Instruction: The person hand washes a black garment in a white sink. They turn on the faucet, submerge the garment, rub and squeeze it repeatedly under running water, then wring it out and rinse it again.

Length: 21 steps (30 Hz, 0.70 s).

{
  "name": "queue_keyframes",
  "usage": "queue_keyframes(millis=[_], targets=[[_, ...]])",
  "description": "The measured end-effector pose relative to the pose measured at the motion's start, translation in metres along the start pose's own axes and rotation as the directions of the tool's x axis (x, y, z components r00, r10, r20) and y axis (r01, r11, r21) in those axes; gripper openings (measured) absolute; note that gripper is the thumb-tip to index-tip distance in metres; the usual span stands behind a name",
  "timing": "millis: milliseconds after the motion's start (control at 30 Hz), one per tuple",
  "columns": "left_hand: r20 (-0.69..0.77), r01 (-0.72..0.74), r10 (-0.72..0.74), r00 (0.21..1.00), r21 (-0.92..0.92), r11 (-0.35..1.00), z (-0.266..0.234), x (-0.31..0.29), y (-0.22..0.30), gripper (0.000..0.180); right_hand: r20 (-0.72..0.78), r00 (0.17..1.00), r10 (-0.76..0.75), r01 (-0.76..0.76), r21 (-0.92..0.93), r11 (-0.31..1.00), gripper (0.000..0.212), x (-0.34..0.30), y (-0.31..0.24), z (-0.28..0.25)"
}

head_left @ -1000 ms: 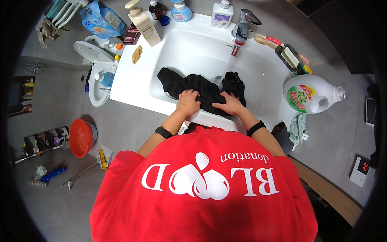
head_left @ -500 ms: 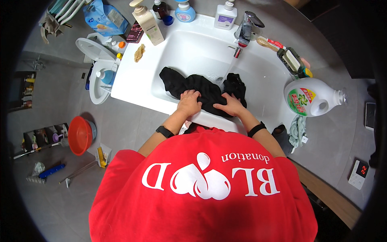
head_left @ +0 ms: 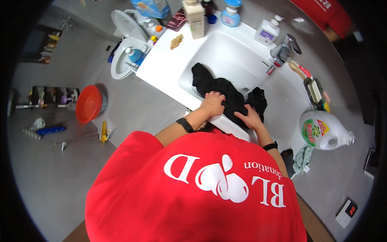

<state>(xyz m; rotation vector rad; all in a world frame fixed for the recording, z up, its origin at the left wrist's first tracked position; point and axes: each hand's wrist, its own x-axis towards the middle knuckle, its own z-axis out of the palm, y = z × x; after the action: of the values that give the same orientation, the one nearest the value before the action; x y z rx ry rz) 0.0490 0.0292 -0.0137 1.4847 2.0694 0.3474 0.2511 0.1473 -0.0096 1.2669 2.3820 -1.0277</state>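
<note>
A bunched black cloth (head_left: 228, 92), which looks like a garment, lies across the front part of the white sink basin (head_left: 225, 46). Near the basin's front rim, my left hand (head_left: 213, 104) presses down on it with bent fingers. To the right, my right hand (head_left: 250, 117) grips the same cloth, thumb apart and the other fingers partly hidden in the folds. The right end of the cloth bunches up beyond that hand. Behind it, at the back right of the basin, stands the faucet (head_left: 284, 50).
Pump bottles, including a white one (head_left: 267, 31) and a beige one (head_left: 195, 18), line the back rim. On the right counter are a brush (head_left: 297, 69), a soap box (head_left: 314, 90) and a large white detergent jug (head_left: 325, 131). A red basin (head_left: 89, 104) sits at far left.
The whole view has turned, so the sink and counter appear tilted and further right. Both hands stay on the black cloth. The water stream under the faucet no longer shows plainly.
</note>
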Motion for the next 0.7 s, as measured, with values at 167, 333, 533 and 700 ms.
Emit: queue_keyframes(millis=[167, 333, 533, 700], targets=[[0.037, 0.057, -0.055, 0.998, -0.044, 0.997, -0.0069, -0.0028, 0.0054, 0.038, -0.038, 0.999, -0.011, 0.011, -0.016, 1.0, 0.081, 0.0021, 0.0032, 0.004], [0.012, 0.05, -0.05, 0.999, -0.042, 0.998, -0.0067, -0.0035, 0.0058, 0.037, -0.033, 0.999, -0.042, 0.042, 0.025, 0.999, 0.082, 0.0021, 0.0043, 0.004], [-0.012, 0.007, -0.007, 1.0, -0.02, 1.0, -0.0015, -0.0012, 0.0009, 0.035, -0.015, 1.0, -0.012, 0.012, -0.02, 1.0, 0.09, 0.0015, 0.0027, 0.0011], [0.014, -0.002, 0.002, 1.0, -0.026, 1.0, -0.0018, -0.0005, -0.0017, 0.036, 0.009, 1.0, 0.022, -0.022, -0.004, 1.0, 0.09, -0.0024, -0.0029, -0.0029]])
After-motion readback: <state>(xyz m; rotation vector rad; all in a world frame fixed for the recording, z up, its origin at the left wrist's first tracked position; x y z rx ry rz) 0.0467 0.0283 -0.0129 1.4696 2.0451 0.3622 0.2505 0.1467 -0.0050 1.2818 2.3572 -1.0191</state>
